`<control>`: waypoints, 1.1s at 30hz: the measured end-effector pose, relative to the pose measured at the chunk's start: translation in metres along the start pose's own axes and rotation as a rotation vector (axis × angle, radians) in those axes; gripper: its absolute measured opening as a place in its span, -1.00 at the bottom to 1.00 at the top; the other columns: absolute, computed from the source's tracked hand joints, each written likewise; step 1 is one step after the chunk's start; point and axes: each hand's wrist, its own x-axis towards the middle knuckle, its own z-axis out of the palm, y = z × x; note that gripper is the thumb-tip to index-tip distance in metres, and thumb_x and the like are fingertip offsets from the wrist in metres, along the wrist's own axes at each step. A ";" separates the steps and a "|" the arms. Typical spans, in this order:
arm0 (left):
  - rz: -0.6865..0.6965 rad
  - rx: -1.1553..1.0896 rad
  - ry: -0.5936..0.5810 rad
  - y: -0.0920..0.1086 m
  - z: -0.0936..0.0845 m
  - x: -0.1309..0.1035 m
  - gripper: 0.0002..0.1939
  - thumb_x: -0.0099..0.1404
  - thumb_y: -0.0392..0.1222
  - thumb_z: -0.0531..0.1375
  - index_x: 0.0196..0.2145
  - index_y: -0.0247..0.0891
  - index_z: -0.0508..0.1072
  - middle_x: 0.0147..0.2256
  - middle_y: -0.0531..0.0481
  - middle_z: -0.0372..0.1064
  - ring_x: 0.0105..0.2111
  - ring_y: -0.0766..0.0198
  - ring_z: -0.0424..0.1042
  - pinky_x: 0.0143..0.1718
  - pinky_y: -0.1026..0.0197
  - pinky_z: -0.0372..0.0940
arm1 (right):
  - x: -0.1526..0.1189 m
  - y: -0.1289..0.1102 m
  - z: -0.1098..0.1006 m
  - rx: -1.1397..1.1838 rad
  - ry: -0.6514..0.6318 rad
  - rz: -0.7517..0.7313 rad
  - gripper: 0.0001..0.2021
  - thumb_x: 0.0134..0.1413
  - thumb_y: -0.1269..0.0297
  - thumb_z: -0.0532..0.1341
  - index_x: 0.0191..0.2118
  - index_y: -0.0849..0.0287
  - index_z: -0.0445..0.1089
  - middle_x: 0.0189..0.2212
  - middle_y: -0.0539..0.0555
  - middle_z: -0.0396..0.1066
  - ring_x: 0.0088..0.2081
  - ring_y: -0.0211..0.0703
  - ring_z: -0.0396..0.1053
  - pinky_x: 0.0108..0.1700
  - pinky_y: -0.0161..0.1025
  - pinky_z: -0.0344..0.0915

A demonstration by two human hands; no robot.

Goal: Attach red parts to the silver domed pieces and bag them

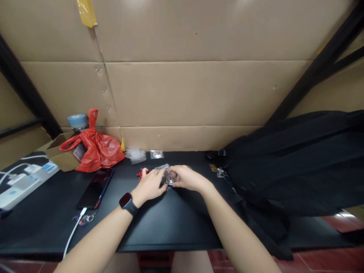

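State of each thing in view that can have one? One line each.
Left hand: bent, grip unclear
Right hand: fingers closed on clear item
Smartwatch: worn, screen dark
Phone: face up, screen dark
Power strip: adapters plugged in
Blue-lidded container: lid on
Cardboard box: flap open
Red bag: handles upright

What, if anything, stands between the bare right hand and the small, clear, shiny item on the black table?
Nothing visible: the right hand meets the clear item directly. The bare left hand is at the item's other side.
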 end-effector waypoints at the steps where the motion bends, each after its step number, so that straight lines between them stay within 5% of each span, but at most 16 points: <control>1: 0.002 -0.007 -0.001 0.000 0.000 0.000 -0.49 0.31 -0.10 0.14 0.19 -0.16 0.21 0.06 -0.20 0.42 0.05 -0.06 0.36 0.01 -0.08 0.05 | 0.000 0.002 0.000 0.031 -0.009 -0.010 -0.59 -0.12 0.50 0.40 -0.10 0.15 0.39 -0.29 0.00 0.44 -0.40 -0.27 0.39 -0.33 -0.35 0.19; 9: -0.031 -0.023 0.003 0.001 -0.001 0.001 -0.39 0.30 -0.08 0.15 0.26 -0.18 0.12 0.05 -0.21 0.43 0.06 -0.06 0.36 0.02 -0.09 0.06 | 0.008 -0.004 0.011 -0.186 0.175 0.063 -0.61 -0.02 0.39 0.40 -0.06 0.06 0.35 -0.17 0.01 0.40 -0.20 -0.17 0.41 -0.26 -0.31 0.21; 17: -0.046 -0.071 0.019 0.002 -0.004 0.002 -0.35 0.26 -0.11 0.17 0.27 -0.17 0.09 0.13 -0.20 0.36 0.11 -0.04 0.31 0.05 -0.07 0.05 | 0.026 -0.008 0.029 -0.354 0.268 0.193 -0.86 0.21 0.26 0.22 -0.11 0.08 0.36 -0.12 0.11 0.42 -0.10 -0.06 0.39 -0.23 -0.25 0.26; 24: -0.032 -0.002 0.014 -0.010 -0.003 -0.003 -0.67 0.30 -0.22 0.09 0.01 -0.11 0.44 0.06 -0.10 0.39 0.05 0.01 0.28 0.02 -0.07 0.07 | 0.016 0.003 0.018 -0.228 0.128 0.098 -0.75 0.14 0.23 0.29 -0.05 0.08 0.46 -0.09 0.11 0.40 -0.04 -0.05 0.37 -0.11 -0.22 0.29; 27: -0.030 0.014 0.008 -0.014 -0.004 -0.005 -0.62 0.28 -0.35 0.02 -0.07 -0.08 0.51 0.03 -0.07 0.41 0.05 0.05 0.27 0.00 -0.06 0.07 | 0.010 0.013 0.011 -0.133 0.062 0.055 -0.71 0.11 0.13 0.32 -0.05 0.05 0.53 -0.09 0.11 0.40 -0.02 -0.04 0.36 0.01 -0.17 0.28; 30: -0.024 0.038 0.019 -0.015 -0.004 -0.006 -0.60 0.25 -0.39 0.03 -0.05 -0.10 0.49 0.04 -0.09 0.41 0.09 0.04 0.23 -0.01 -0.07 0.07 | 0.008 0.025 0.009 -0.092 0.023 0.016 -0.75 0.18 0.35 0.20 -0.08 0.09 0.57 -0.07 0.13 0.41 0.00 -0.05 0.34 0.09 -0.16 0.24; 33: -0.032 0.068 0.023 -0.013 -0.003 -0.005 -0.59 0.24 -0.39 0.05 -0.02 -0.13 0.47 0.04 -0.11 0.42 0.11 0.03 0.21 -0.01 -0.08 0.07 | 0.010 0.034 0.012 -0.102 0.024 0.007 -0.55 0.02 0.66 0.10 -0.04 0.17 0.54 -0.06 0.16 0.41 0.00 -0.07 0.33 0.09 -0.20 0.23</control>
